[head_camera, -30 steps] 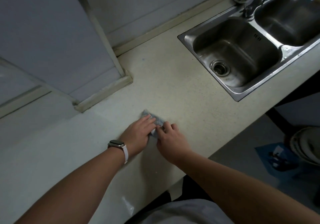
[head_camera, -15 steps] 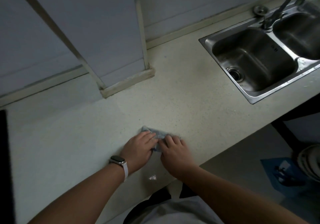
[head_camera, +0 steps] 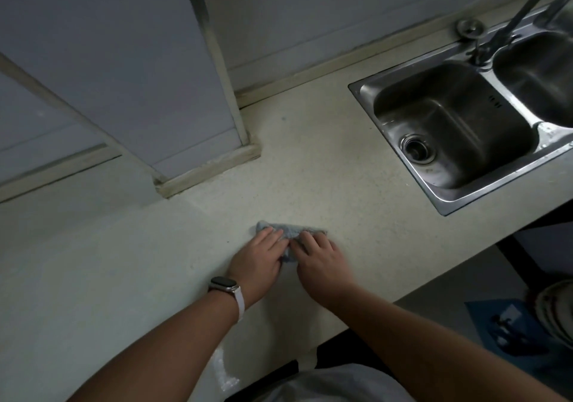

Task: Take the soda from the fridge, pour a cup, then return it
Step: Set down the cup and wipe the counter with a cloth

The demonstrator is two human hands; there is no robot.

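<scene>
A small grey-blue cloth lies flat on the pale speckled counter. My left hand, with a watch on its wrist, presses on the cloth's left part with fingers flat. My right hand rests on its right part, fingers curled over the fabric. Both hands touch each other over the cloth. No soda, cup or fridge is in view.
A steel double sink with a tap is set into the counter at the right. A boxed column juts out from the wall at the back left. The counter's front edge runs diagonally past my right forearm; floor items lie below it.
The view has shifted, so the sink sits further right and the column nearer the middle. Both hands stay on the cloth, which now looks spread a little wider.
</scene>
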